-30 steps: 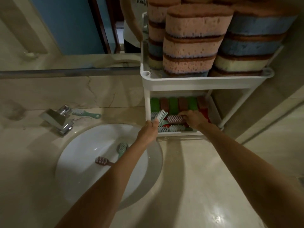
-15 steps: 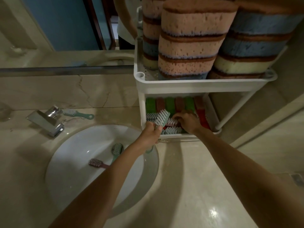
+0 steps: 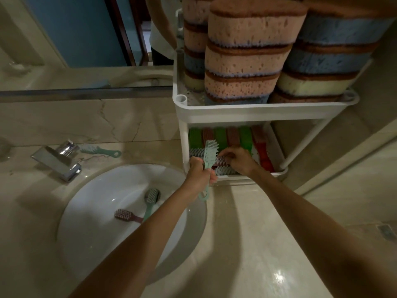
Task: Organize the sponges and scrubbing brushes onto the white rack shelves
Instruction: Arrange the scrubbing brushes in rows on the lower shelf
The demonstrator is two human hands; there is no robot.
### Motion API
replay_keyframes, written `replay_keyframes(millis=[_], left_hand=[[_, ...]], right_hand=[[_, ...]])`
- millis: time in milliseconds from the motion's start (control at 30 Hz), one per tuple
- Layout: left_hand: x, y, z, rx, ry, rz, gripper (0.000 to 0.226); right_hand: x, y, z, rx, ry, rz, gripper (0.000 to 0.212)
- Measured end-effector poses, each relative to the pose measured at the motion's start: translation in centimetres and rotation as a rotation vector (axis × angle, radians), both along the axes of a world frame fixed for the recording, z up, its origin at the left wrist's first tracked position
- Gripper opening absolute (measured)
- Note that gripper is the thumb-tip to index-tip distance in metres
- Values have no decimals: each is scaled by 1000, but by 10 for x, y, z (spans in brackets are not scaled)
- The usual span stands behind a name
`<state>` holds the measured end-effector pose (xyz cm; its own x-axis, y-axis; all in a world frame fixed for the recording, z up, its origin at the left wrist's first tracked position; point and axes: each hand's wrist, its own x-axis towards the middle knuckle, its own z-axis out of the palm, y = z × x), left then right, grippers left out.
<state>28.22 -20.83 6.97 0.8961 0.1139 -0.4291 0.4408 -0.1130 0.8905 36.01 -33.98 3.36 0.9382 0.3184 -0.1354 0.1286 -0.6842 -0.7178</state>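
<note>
While left hand grips mint plastic brush handle, right hand pinches bristly maroon brush on white rack.

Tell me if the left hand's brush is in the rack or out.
Out. The left hand grips the brush by the handle in front of the lower shelf; its head alone reaches over the brushes lying there.

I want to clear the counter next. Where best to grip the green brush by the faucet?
Take the green brush by its handle, from above on the right: the handle lies free, pointing away from the faucet, while the bristle head sits close to it.
</note>
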Motion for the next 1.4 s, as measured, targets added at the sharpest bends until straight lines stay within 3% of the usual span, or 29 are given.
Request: replay_keyframes(millis=[100, 200, 267, 367, 533, 667, 833, 1000, 1167, 1300, 1400], left_hand=[[2, -5, 1, -39, -29, 49, 21], [4, -11, 6, -165, 12, 63, 24], [7, -15, 5, -217, 20, 21, 21], [7, -21, 5, -131, 52, -64, 23], [10, -16, -3, -103, 12, -104, 25], [8, -1, -20, 569, -268, -158, 23], [10, 6, -33, 933, -237, -568, 54], [12, 10, -37, 1000, -169, -721, 54], [14, 9, -40, 965, -270, -617, 46], [15, 9, -44, 869, -321, -582, 39], [16, 10, -45, 842, -329, -541, 37]], right_hand=[[-9, 4, 7, 299, 82, -210, 20], [-17, 5, 15, 587, 264, -291, 28], [-18, 3, 18, 670, 361, -322, 24], [-16, -2, 22, 730, 434, -322, 19], [2, -6, 34, 655, 498, -356, 12], [31, 0, 44, 341, 226, -340, 20], [45, 10, 35, -4, 108, -48, 16], [44, 16, 13, 33, 112, 16, 17], [39, 21, 6, 4, 128, 88, 19], [31, 11, -1, -139, -17, 134, 28], [21, 2, -5, -121, -87, 107, 34]])
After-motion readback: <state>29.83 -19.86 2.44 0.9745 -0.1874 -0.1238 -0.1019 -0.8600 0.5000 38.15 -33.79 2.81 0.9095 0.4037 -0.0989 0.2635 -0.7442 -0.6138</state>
